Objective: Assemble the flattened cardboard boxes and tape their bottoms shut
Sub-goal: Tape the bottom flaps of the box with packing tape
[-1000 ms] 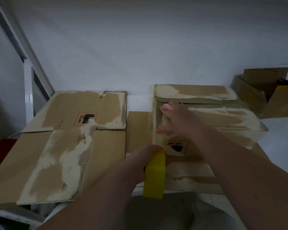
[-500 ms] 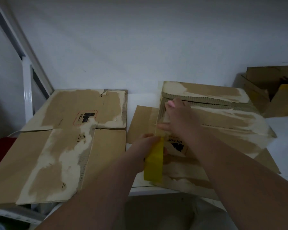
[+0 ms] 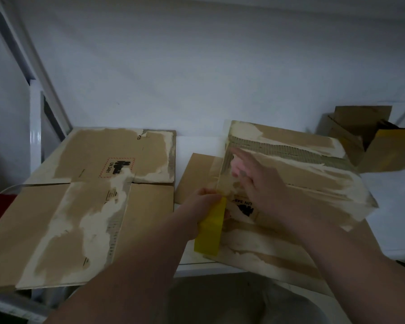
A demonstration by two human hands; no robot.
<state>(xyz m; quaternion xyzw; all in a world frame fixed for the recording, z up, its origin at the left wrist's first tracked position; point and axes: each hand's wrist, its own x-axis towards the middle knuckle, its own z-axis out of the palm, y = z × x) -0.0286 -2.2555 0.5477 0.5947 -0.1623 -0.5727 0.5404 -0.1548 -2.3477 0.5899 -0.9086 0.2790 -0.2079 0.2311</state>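
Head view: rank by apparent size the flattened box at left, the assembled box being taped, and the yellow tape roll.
1. Flattened box
2. Assembled box, partly hidden by arms, so this order is unsure
3. Yellow tape roll, clearly smallest

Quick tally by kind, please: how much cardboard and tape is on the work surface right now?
Flattened brown cardboard boxes: 1
Assembled brown cardboard boxes being taped: 1
Open brown cardboard boxes at far right: 1
Yellow tape rolls, held in the left hand: 1
Total: 4
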